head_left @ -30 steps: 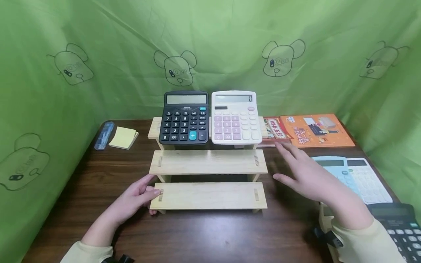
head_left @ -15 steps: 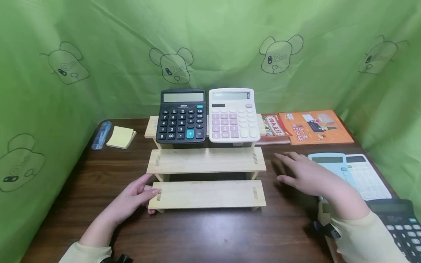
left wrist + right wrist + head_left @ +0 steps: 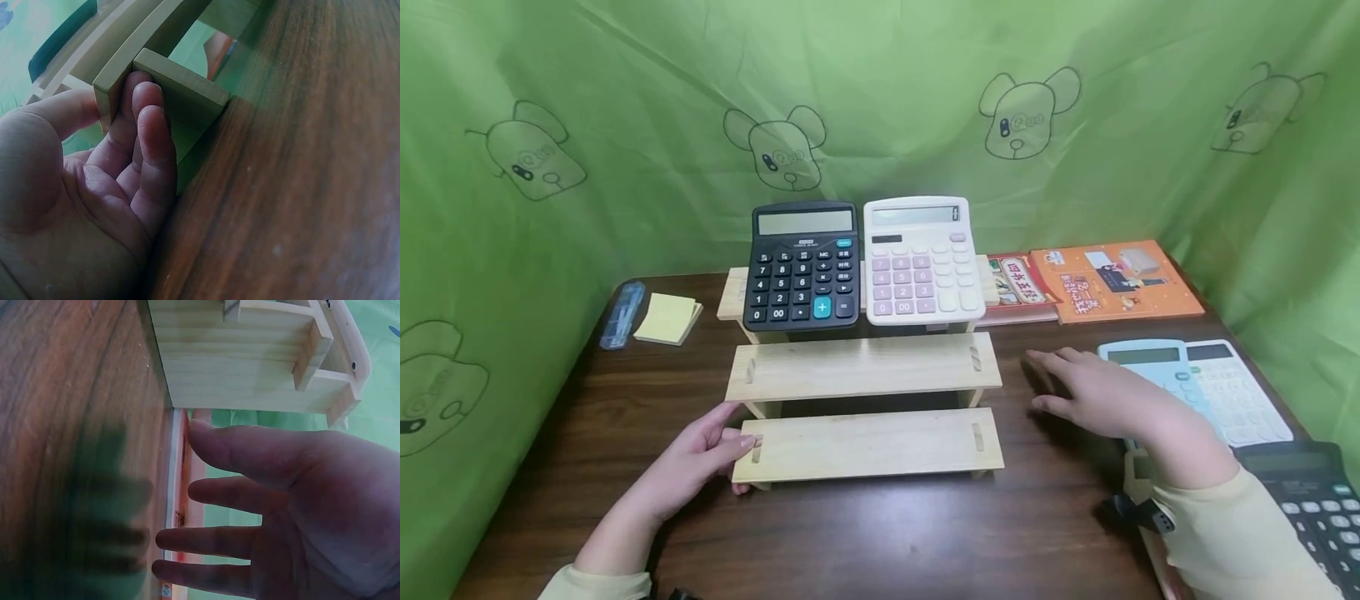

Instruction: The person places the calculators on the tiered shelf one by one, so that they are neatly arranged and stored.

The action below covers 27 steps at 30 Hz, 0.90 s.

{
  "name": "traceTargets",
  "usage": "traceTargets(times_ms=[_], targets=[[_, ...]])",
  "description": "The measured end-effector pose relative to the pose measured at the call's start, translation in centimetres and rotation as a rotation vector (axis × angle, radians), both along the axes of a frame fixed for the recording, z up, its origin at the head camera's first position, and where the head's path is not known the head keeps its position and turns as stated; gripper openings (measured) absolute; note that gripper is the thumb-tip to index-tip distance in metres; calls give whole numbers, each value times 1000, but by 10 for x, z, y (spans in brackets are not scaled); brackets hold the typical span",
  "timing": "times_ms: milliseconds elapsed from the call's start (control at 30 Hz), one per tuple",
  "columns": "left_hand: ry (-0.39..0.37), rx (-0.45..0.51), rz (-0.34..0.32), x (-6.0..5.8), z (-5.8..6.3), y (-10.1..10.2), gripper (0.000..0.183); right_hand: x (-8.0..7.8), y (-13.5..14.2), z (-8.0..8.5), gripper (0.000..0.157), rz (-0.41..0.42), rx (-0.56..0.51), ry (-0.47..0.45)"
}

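Observation:
A three-step wooden stand (image 3: 865,367) is in the middle of the table. On its top step lean a black calculator (image 3: 802,267) and a white calculator with lilac keys (image 3: 922,262), side by side. My left hand (image 3: 700,454) pinches the left end of the lowest step, thumb on top and fingers curled beneath; the left wrist view shows these fingers (image 3: 156,134) against the support under the board. To the right of the stand, my right hand (image 3: 1093,392) hovers over the table with fingers extended and holds nothing. The right wrist view shows it apart from the stand's side panel (image 3: 237,369).
At the back right lie a red book (image 3: 1018,283) and an orange book (image 3: 1116,279). A light blue calculator (image 3: 1157,358), a white one (image 3: 1240,392) and a black one (image 3: 1311,492) are at the right. Sticky notes (image 3: 667,318) and a blue clear object (image 3: 622,315) lie back left.
My right hand has moved slightly down and away from the stand. The left hand keeps its grip on the lowest step. The head view has shifted a little.

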<state>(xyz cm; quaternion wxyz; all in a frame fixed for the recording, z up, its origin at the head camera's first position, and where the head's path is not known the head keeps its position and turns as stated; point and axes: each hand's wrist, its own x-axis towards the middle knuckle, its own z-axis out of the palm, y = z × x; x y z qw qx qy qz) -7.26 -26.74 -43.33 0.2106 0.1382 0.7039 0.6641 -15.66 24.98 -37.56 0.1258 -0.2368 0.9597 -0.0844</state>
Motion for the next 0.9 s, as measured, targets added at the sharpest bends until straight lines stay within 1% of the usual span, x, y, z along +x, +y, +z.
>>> traceTargets(times_ms=[133, 233, 367, 433, 500, 600, 667, 767, 900], targets=[[13, 10, 0, 1, -1, -1, 59, 0, 3, 4, 70, -25, -2, 20], [0, 8, -3, 0, -2, 1, 60, 2, 7, 8, 72, -57, 11, 30], [-16, 0, 11, -1, -5, 2, 60, 0, 16, 12, 75, -101, 31, 41], [-14, 3, 14, -2, -5, 2, 60, -2, 22, 13, 81, -157, 44, 44], [-4, 11, 3, -2, -5, 2, 59, -5, 29, 14, 89, -238, 61, 44], [6, 17, -4, -2, -5, 1, 58, -8, 42, 14, 102, -366, 67, 21], [11, 15, -3, -2, -5, 1, 58, -8, 51, 14, 107, -422, 65, -10], [10, 18, -9, -2, -4, 1, 58, -10, 62, 12, 112, -452, 62, -55], [8, 25, -8, -1, -4, 1, 58, -14, 72, 9, 114, -450, 74, -83]])
